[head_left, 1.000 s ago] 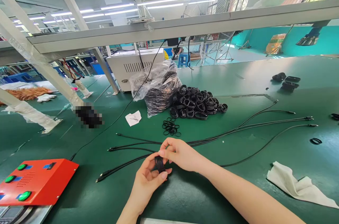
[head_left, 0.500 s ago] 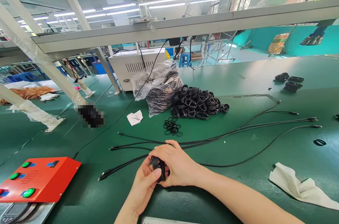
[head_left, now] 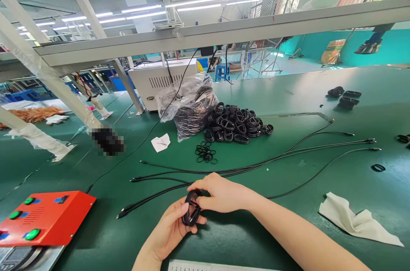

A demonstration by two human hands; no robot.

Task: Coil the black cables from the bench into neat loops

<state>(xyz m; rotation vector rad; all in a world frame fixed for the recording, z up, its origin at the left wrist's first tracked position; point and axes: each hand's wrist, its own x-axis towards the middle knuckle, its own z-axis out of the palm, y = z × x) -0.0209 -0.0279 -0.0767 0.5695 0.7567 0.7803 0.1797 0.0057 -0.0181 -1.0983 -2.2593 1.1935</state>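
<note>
Clock-face directions run from the held coil; twelve points away from the person.

Item, in hand: one black coil point(head_left: 191, 220) of cable, wound as an oval ring, held above the green surface point(head_left: 246, 241), its opening turned partly towards the viewer; a dark strip crosses the opening.

Left hand point(head_left: 173, 224): fingers clamped on the coil from seven to ten o'clock, thumb on the near face. Right hand point(head_left: 219, 194): fingers closed on the rim at twelve to two o'clock.

Handling, as judged: light, bendy but springy, smooth-skinned, not fragile; loose turns could spread. Best hold: a pinch across all turns at the rim, with the opposite side steadied.

Surroundings: loose cables point(head_left: 269, 161), nine o'clock round through twelve to two; small black rings point(head_left: 206, 152), near twelve; coil pile point(head_left: 237, 125), one o'clock; clear bag point(head_left: 192, 121), twelve, farther off; red box point(head_left: 60, 215), nine; pale cloth point(head_left: 352, 217), three.

Condition of view: the tips of several right fingers are hidden behind the coil; cable ends in it cannot be made out; whether the strip is cable or band is unclear. Ruler point(head_left: 205, 266) at six, cut off by the lower edge. Bag contents blurred by plastic.
</note>
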